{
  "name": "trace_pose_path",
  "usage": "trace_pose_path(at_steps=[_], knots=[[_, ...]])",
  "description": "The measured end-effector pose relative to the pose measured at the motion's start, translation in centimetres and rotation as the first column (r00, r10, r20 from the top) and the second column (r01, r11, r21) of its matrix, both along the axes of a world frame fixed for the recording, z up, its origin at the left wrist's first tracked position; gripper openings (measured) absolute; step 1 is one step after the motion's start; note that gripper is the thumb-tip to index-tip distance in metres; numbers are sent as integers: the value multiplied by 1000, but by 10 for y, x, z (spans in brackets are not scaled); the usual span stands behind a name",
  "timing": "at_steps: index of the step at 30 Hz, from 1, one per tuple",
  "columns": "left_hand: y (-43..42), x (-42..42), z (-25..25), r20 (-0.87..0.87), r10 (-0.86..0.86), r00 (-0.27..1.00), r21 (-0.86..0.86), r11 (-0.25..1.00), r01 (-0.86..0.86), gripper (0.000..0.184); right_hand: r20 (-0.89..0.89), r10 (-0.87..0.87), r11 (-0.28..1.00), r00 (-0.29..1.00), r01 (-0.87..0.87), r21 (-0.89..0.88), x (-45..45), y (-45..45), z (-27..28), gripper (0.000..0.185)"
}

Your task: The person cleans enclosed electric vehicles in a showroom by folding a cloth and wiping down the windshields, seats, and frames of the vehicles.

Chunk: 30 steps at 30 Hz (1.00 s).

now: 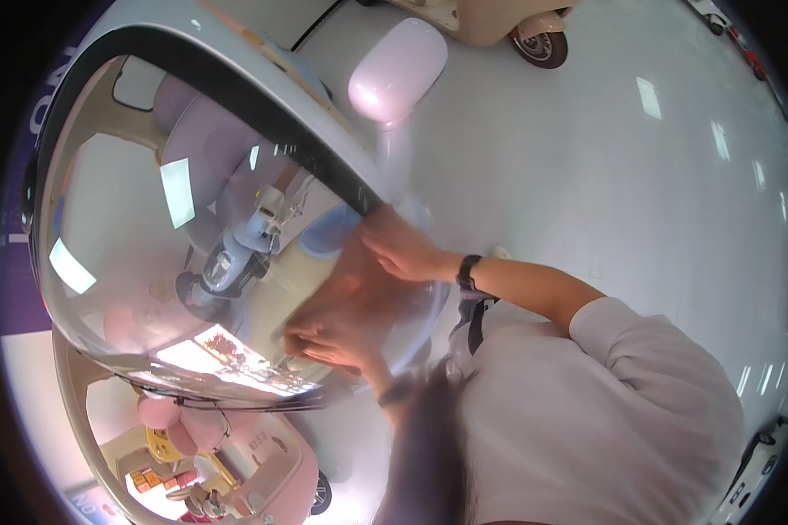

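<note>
Nearest to the camera are the pale shirt [587, 420] of the person and, just beside it, a length of dark hair [425, 455]. The right hand [403, 245], with a black wristband [466, 273] at its wrist, is at the dark border [236, 96] of a curved windshield [123, 271]. Its fingers are partly bent and rather close together; I cannot tell whether they grip something. The left hand [320, 346] is lower on the glass, near the bright reflection [228, 354], with its fingers curled into a narrow shape; also here I cannot tell how firm the hold is. Between the two hands there is a brown patch [363, 293], which looks like a cloth lying over the windshield, but it is blurred and may be partly a reflection.

Beyond the right hand, a pink rounded mirror [400, 70] stands out beside the windshield. In the glass one sees pale purple round shapes [206, 136] and a light-blue thing [232, 262]. Farther, at the lower left, is a pink vehicle [276, 464]. At the top, a beige vehicle [477, 17] with a dark-tyred wheel [540, 48] stands on the grey, shiny floor [587, 175].
</note>
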<state>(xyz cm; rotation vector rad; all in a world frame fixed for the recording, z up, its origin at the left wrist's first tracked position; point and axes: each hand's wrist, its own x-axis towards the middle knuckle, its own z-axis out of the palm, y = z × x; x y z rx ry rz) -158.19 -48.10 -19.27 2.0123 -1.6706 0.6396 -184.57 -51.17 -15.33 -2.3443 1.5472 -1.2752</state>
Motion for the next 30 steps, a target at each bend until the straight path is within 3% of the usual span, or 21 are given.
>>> trace_pose_path(at_steps=[3,5,7,8,9,10,12,15,18,21,24,25,26,27,29,30], knots=[[49,-3,-27,-2,-133,991,7,991,133,73,27,71,989,997,-74,129,-7,30,-31,60],[65,-22,7,-320,-181,930,69,975,213,69,-17,128,984,992,-125,124,-19,43,-34,62],[69,-17,-2,-182,-209,961,-45,978,205,67,-28,193,975,981,-188,115,-31,48,-25,64],[70,-28,13,-314,-232,921,-102,972,210,67,-26,230,968,973,-226,111,-44,51,-7,65],[67,-41,27,-307,-250,918,-168,964,206,55,-26,265,960,964,-260,106,-56,52,3,67],[64,-61,31,-526,-210,824,-220,970,107,54,-15,302,950,953,-300,91,-69,48,4,67],[42,-87,43,-478,-247,843,-262,956,132,54,-2,370,927,929,-370,66,-101,42,-1,66],[1,-128,62,-359,-310,880,-296,932,208,54,-9,371,905,929,-360,226,-156,46,-7,67],[-52,-175,82,-203,-375,904,-301,903,307,55,-53,222,963,974,-210,171,-208,41,-13,63],[-106,-234,106,-5,-428,904,-296,864,407,57,-26,81,961,996,-71,269,-263,39,4,65],[-140,-337,154,182,-405,896,-375,814,444,53,117,-64,998,991,63,15,-319,50,36,65],[-147,-370,165,244,-364,899,-462,772,438,46,127,-117,993,985,114,34,-334,56,46,62],[-161,-388,153,91,-426,900,-430,798,422,51,135,-169,985,976,163,53,-350,63,55,58],[-156,-425,174,-47,-520,853,-450,773,447,46,140,-219,975,965,211,70,-369,70,66,55],[-166,-464,178,79,-481,873,-529,722,446,44,178,-282,944,943,239,229,-416,87,87,43],[-159,-489,192,70,-487,871,-568,698,436,35,199,-311,921,929,242,306,-438,97,108,38]])
